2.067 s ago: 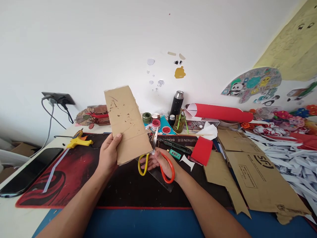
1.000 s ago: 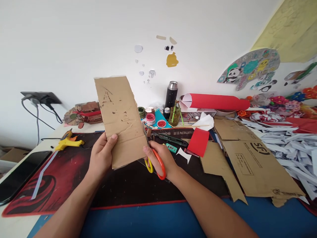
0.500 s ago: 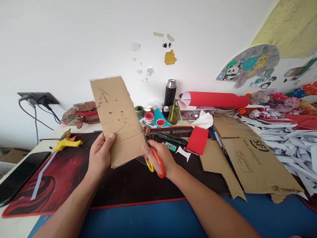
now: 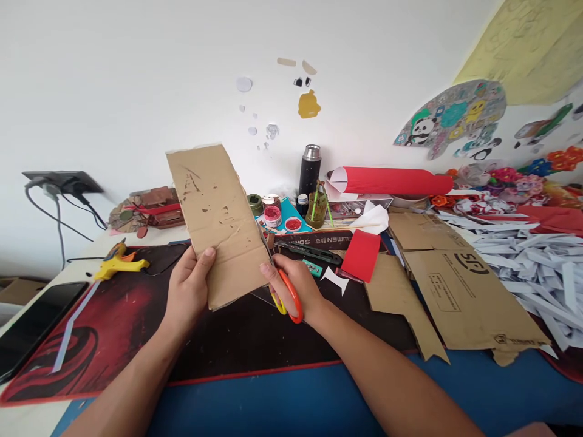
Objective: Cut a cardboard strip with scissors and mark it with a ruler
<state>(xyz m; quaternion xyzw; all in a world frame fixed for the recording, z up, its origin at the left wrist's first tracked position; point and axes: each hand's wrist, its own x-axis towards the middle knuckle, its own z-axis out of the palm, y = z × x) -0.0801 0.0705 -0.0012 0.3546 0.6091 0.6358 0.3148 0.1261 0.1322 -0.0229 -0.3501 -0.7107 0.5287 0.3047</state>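
Note:
A roughly rectangular piece of cardboard [image 4: 218, 218], marked with dark smudges, is held up and tilted above the dark desk mat [image 4: 218, 349]. My left hand [image 4: 194, 282] grips its lower left edge, thumb on the front face and fingers behind. At the lower right corner is my right hand [image 4: 291, 282], closed around scissors [image 4: 293, 297] with orange and yellow handles. Its thumb also rests against the cardboard's edge. Most of the scissor blades are hidden behind the cardboard, so whether they touch it cannot be seen.
A yellow glue gun [image 4: 119, 264] and a phone [image 4: 40, 321] lie at left. Behind stand paint jars [image 4: 272, 215] and a black thermos [image 4: 310, 170]. A utility knife [image 4: 310, 252], red paper [image 4: 361, 255], cardboard sheets [image 4: 460, 297] and white paper strips [image 4: 546, 267] lie right.
The view has shifted slightly, moving the background a little left. Both hands keep their hold on the cardboard and scissors, with the cardboard sitting slightly lower and further right in view.

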